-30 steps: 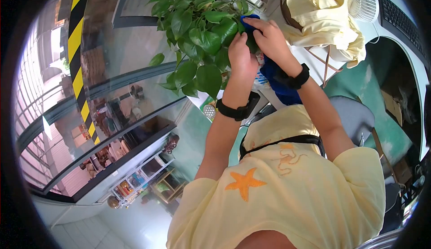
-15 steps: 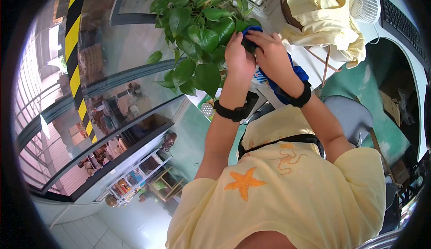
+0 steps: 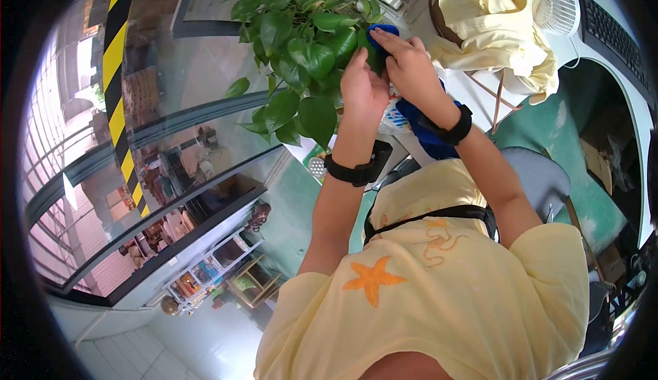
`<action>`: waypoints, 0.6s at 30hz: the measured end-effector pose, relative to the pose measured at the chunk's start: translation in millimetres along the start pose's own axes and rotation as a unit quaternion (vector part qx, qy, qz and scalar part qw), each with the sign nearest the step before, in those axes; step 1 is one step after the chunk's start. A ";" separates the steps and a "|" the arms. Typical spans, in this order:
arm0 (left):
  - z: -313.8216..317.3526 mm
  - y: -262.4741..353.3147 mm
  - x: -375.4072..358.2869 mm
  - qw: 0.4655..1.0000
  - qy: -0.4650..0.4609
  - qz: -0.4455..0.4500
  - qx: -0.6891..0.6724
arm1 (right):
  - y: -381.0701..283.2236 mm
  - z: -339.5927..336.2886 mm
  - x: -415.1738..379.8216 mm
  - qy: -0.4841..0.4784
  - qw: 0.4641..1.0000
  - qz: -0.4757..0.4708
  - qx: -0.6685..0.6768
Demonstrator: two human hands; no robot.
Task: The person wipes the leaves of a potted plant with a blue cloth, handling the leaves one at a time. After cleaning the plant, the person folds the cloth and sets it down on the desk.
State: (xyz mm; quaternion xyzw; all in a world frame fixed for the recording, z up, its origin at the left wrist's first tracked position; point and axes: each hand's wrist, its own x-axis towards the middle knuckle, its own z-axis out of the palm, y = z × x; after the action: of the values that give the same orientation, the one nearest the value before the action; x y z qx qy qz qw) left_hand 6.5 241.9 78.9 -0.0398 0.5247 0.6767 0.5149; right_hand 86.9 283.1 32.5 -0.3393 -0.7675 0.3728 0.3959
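A leafy green potted plant (image 3: 295, 58) spreads in front of me, and one broad leaf (image 3: 375, 59) lies between my hands. My left hand (image 3: 363, 92) supports that leaf from below, thumb up beside it; its other fingers are mostly hidden. My right hand (image 3: 415, 71) presses a blue cloth (image 3: 385, 29) onto the leaf's upper side with the fingertips. More of the blue cloth (image 3: 435, 140) hangs below my right wrist. Both wrists wear black straps.
Right of the hands, a pale yellow garment (image 3: 486, 17) lies on a white desk beside a white fan (image 3: 554, 0) and a black keyboard (image 3: 613, 37). A grey chair (image 3: 531, 174) stands close to my right arm. A glass panel with striped tape (image 3: 116, 92) is at the left.
My right hand and the cloth have slid slightly up the leaf, away from me, with the fingers straighter. My left hand has dropped slightly, and more of the leaf shows.
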 end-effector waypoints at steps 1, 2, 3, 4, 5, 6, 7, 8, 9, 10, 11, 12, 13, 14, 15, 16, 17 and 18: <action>3.2 3.2 -1.5 1.000 -0.020 0.000 -0.012 | -6.6 -4.9 -3.2 -0.006 1.000 -0.002 -0.002; 4.4 5.5 -2.7 0.999 -0.039 -0.002 -0.025 | -13.5 -9.7 -7.7 -0.014 1.000 -0.003 -0.005; 1.3 6.4 -0.9 0.998 -0.060 -0.005 -0.033 | -18.9 -12.9 -12.8 -0.017 1.000 -0.001 0.005; -3.7 7.0 3.1 0.996 -0.081 -0.008 -0.041 | -23.9 -15.8 -17.8 -0.020 1.000 0.002 0.015; -6.7 7.9 5.3 0.994 -0.101 -0.012 -0.048 | -28.5 -18.4 -22.5 -0.022 0.999 0.004 0.026; -6.6 9.4 5.3 0.993 -0.102 -0.018 -0.050 | -32.3 -21.6 -27.3 -0.027 0.999 0.008 0.039; -5.6 11.1 4.9 0.993 -0.103 -0.023 -0.051 | -35.0 -25.3 -32.3 -0.031 0.998 0.012 0.053; -4.9 12.3 4.0 0.993 -0.102 -0.029 -0.053 | -35.2 -27.9 -35.8 -0.036 0.997 0.016 0.067; -4.3 12.9 3.1 0.993 -0.101 -0.036 -0.045 | -31.5 -29.0 -38.1 -0.038 0.994 0.015 0.097; -5.8 11.9 3.7 0.993 -0.102 -0.034 -0.042 | -25.8 -29.8 -40.9 -0.039 0.991 0.014 0.127; -8.1 10.4 5.1 0.993 -0.104 -0.032 -0.039 | -21.0 -31.6 -43.1 -0.041 0.987 0.013 0.156; -9.2 9.3 5.8 0.993 -0.106 -0.030 -0.037 | -17.6 -34.5 -44.6 -0.036 0.981 0.055 0.183; -8.6 8.0 4.4 0.996 -0.080 -0.029 -0.028 | -14.5 -37.6 -46.1 -0.032 0.973 0.097 0.209; -7.5 5.5 1.1 0.998 -0.054 -0.028 -0.019 | -11.0 -40.5 -47.4 -0.028 0.962 0.138 0.235; -7.0 2.8 -2.6 0.999 -0.028 -0.026 -0.010 | -7.6 -41.6 -44.8 0.000 0.950 0.151 0.273; -7.1 -0.8 -6.8 0.998 -0.046 -0.032 0.019 | -6.1 -45.7 -43.7 0.006 0.928 0.196 0.316; -7.6 -5.1 -12.0 0.996 -0.063 -0.038 0.048 | -5.0 -52.0 -41.1 0.012 0.902 0.241 0.358; -7.7 -9.8 -16.5 0.993 -0.080 -0.045 0.077 | -6.9 -57.9 -36.7 0.017 0.872 0.285 0.398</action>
State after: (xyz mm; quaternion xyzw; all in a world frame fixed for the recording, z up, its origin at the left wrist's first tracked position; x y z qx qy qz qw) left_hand 17.7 224.5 78.7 0.0312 0.5301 0.6116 0.5865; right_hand 152.0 267.4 48.9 -0.3634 -0.4174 0.7372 0.3875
